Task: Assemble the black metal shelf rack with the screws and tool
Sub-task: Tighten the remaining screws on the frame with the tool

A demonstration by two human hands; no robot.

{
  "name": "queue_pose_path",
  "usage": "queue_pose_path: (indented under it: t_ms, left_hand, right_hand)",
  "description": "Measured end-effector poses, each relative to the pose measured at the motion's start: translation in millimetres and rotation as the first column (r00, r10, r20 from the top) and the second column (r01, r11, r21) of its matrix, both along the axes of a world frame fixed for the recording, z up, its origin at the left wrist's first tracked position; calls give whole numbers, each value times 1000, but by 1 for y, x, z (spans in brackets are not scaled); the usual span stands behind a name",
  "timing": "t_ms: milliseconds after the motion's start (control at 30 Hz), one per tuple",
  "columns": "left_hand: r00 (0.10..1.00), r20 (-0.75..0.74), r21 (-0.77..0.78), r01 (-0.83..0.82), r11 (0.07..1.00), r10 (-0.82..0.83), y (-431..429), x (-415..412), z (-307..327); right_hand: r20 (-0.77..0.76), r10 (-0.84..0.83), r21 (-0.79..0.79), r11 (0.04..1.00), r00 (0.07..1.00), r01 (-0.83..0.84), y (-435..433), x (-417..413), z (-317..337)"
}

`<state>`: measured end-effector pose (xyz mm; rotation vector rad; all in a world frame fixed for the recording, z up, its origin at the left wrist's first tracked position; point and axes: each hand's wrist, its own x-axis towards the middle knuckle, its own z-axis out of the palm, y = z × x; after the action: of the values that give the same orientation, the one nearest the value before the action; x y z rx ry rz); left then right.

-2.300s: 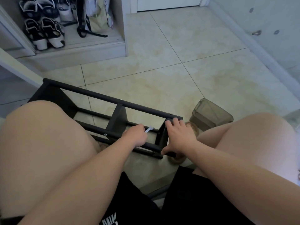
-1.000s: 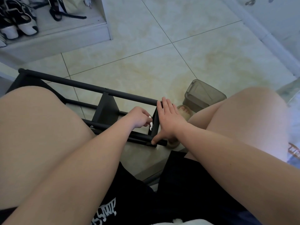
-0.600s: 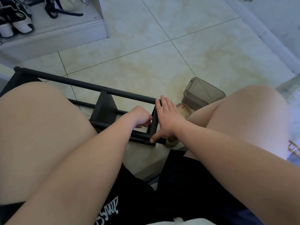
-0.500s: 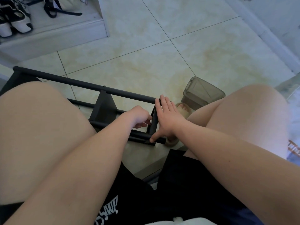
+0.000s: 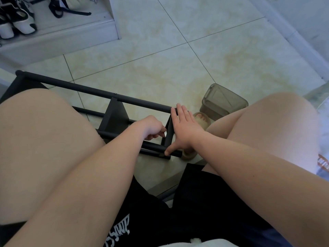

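Your right hand (image 5: 185,132) is pressing flat against the outer face of the rack's (image 5: 89,90) end panel (image 5: 169,134). Its fingers are lying straight and close together, and the thumb is reaching down to touch the lower bar. Your left hand (image 5: 153,127) is sitting inside the frame, just beside that same panel, with its fingers curled under. Whatever they may be gripping is hidden, so you cannot tell.

The rack is lying on the floor (image 5: 160,72) between your knees. Its long top bar is running from behind your left thigh across to your right fingertips, and that thigh is covering much of the left end.

The floor is showing pale beige tiles crossed by thin grey grout lines. Beyond the rack, open tiles are stretching away to a white wall (image 5: 293,38) along the far right edge. A white shelf (image 5: 62,36) is standing at the far left corner of the floor, carrying shoes (image 5: 21,24). A smoky translucent box (image 5: 222,102) is resting on the floor just past your right knee, near the rack's right end but apart from it. Your foot in a tan slipper (image 5: 201,120) is sitting just beside the end panel, partly under your right hand.
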<state>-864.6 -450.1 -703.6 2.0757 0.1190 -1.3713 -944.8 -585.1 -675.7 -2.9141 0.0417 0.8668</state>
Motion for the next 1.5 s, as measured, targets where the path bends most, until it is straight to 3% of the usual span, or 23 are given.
queue_pose_path:
  t_ms: [267,600,1000,1500]
  left_hand:
    - [1000,-3,17,-3,1000,3,0,1,-1]
    - [988,-22,16,154,988,-154,3,4,7]
    - [889,87,64,445,893,-449,12,5,16]
    - [782,157,115,593,797,-604,19,0,23]
  right_hand:
    - [-3,0,5,1000,1000,0,0,0,-1]
    - [-10,-11,23,1000,1000,11,0,-2,-3]
    - [-9,-3,21,1000,1000,3,-2,-1,-3]
    - [-12,1,17,1000,1000,0,-3,0,-4]
